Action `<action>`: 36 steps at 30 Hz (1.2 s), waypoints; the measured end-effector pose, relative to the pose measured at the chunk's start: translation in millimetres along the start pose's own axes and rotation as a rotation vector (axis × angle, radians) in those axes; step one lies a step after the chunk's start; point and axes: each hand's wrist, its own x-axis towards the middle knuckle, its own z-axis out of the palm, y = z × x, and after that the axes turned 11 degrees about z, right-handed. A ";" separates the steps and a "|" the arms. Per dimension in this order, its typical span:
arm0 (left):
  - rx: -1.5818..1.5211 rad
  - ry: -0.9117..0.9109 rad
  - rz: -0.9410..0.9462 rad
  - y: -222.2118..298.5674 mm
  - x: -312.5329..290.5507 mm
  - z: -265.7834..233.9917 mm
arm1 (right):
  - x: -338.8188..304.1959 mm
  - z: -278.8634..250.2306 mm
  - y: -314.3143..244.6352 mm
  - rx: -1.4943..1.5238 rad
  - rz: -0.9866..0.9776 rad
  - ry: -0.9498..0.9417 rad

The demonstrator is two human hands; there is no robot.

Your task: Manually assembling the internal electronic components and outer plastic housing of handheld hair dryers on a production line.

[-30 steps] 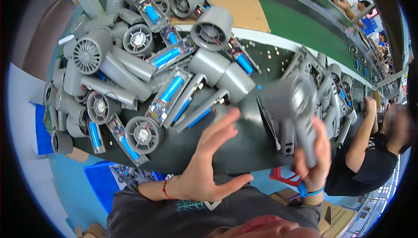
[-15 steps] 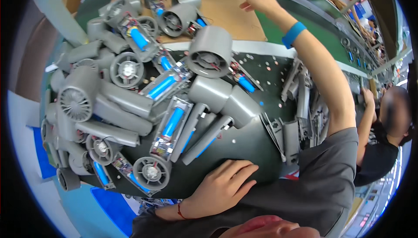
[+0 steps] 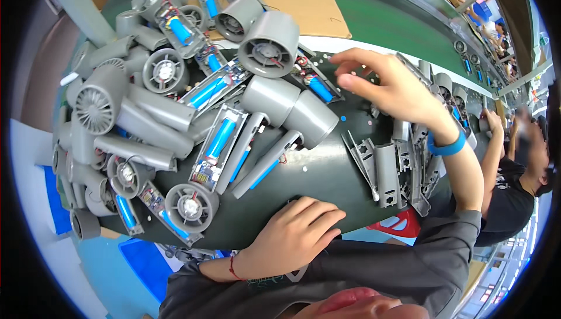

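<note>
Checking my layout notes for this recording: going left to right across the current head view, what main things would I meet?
Large slatted grille → fan at the front of the pile → left hand → right hand → blue wristband → co-worker's black shirt.

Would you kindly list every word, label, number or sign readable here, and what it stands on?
No text reads clearly.
Wearer's grey shirt: teal print, too small to read.
Cardboard sheet: small dark mark, unreadable.
Co-worker's black shirt: pale marks, too small.
</note>
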 end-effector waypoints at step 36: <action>0.551 -0.145 -0.140 30.8 8.3 -54.3 | -133.9 93.6 -44.0 0.193 -0.128 0.104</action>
